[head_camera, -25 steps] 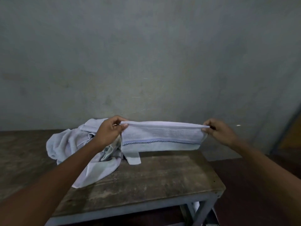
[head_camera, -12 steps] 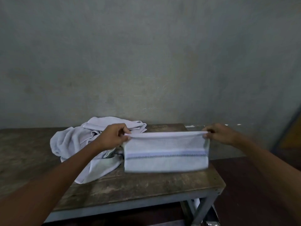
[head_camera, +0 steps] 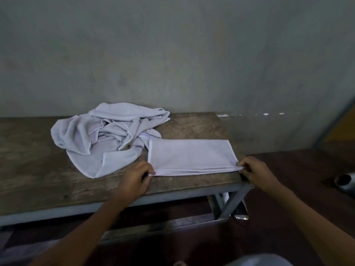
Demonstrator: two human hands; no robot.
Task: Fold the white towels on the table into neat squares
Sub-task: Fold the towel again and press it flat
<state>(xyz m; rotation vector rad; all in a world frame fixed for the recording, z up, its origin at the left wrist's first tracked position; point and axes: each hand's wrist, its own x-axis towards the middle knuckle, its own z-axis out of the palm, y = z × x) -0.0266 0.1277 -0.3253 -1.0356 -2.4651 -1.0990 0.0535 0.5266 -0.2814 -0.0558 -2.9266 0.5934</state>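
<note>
While the folded towel (head_camera: 192, 156) lies flat as a long white rectangle at the right end of the table (head_camera: 38, 179), both hands hold its near corners. The left hand (head_camera: 134, 179) rests on the wood close to the table's front edge, its fingers curled, with thumb and fingertips closed on the towel's near left corner. The right hand (head_camera: 257, 171) is at the table's front right corner, where its fingertips pinch the near right corner of the same towel. The layers of cloth show as thin stacked lines along that near side. The towel's long sides run roughly along the front edge, and its right end reaches the table's right edge. Its far left corner touches the pile of towels (head_camera: 107, 135), a crumpled white heap that sits to its left and toward the back edge. One flap of the pile spreads flat toward the front edge and ends near the left hand. A short stretch of dark stitching shows on a border in the pile, close to the folded towel. The table has a worn wooden top on a grey metal frame (head_camera: 228, 204), and a plain grey wall (head_camera: 172, 54) rises behind its back edge. On the dark floor (head_camera: 307, 189), well to the right of the table, lies a small dark and pale object (head_camera: 345, 182), too blurred to name.
</note>
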